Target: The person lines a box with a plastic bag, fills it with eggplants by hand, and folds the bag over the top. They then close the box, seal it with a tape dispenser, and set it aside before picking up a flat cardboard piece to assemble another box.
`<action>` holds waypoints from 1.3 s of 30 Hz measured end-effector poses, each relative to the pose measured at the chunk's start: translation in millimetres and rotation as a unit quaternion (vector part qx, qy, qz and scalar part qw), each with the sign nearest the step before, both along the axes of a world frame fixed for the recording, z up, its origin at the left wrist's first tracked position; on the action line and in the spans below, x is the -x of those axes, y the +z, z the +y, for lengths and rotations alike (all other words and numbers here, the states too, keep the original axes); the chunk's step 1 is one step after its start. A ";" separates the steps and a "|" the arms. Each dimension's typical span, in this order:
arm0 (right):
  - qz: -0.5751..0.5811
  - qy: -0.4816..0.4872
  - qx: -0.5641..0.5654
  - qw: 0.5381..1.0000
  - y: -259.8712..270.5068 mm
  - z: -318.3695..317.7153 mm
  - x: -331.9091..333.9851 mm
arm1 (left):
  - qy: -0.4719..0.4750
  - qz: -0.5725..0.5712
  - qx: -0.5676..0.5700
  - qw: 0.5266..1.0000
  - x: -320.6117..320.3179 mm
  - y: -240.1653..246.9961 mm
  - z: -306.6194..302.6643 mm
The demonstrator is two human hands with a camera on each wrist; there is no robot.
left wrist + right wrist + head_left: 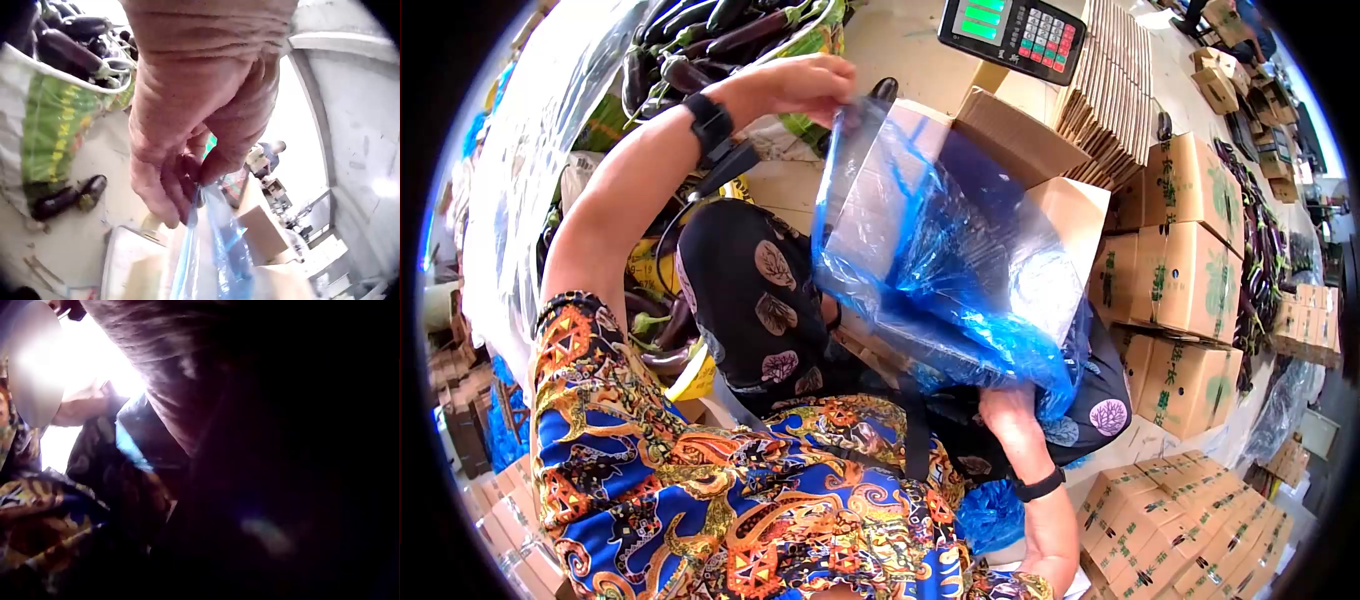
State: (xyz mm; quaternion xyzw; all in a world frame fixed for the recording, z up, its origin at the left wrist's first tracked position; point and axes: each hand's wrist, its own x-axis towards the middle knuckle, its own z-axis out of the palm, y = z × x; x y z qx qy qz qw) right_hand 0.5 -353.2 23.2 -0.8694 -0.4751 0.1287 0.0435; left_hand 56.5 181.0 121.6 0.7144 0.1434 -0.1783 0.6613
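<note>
In the head view my left hand [795, 88] is raised at the far left corner of a thin blue plastic bag [960, 290]. The left wrist view shows its thumb and fingertips pinching the bag's gathered edge. The bag spreads over an open cardboard box [1012, 135] in front of my lap, partly covering its flaps. My right hand [1008, 408] is at the bag's near side, where blue film bunches over its fingers. Those fingers are hidden, and the right wrist view is mostly dark, so I cannot tell how they lie.
A digital scale display [1012, 35] stands behind the box, beside a stack of flattened cardboard [1110, 80]. Closed cartons [1180, 280] are piled at the right. Eggplants [700, 55] fill a sack at upper left. More blue plastic [992, 515] lies near my right forearm.
</note>
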 end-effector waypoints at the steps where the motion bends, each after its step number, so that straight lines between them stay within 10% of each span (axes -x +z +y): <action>1: 0.024 0.025 0.002 0.999 5.7 0.2 6.1 | -0.002 0.005 0.007 1.000 7.1 -15.3 20.3; 4: 0.142 0.041 0.078 0.986 80.3 19.0 17.4 | 0.029 0.014 0.017 0.999 37.7 -24.5 23.5; 7: 0.354 -0.023 -0.101 0.929 152.6 38.0 -17.9 | 0.098 0.031 0.116 0.988 62.8 -30.3 2.8; 13: -0.110 -0.085 -0.212 0.967 143.0 87.3 -126.7 | 0.164 -0.045 0.218 0.961 66.7 -49.2 -9.7; 17: 0.046 -0.072 -0.109 0.990 77.8 97.4 -171.1 | 0.149 -0.047 0.260 0.953 62.1 -54.3 -4.7; 23: 0.467 -0.332 -0.376 0.729 105.0 102.8 -185.7 | 0.024 -0.143 -0.038 0.989 34.2 -7.8 -31.0; 29: 0.485 -0.336 -0.449 0.671 142.4 118.5 -180.0 | -0.159 -0.346 -0.355 0.854 -24.2 -13.9 -92.5; 32: 0.485 -0.306 -0.435 0.694 155.2 102.5 -184.4 | -0.164 -0.320 -0.364 0.859 -42.6 -32.3 -95.7; 39: 0.400 -0.344 -0.387 0.756 147.9 76.1 -228.3 | 0.028 -0.130 0.144 0.981 -43.6 0.5 -76.0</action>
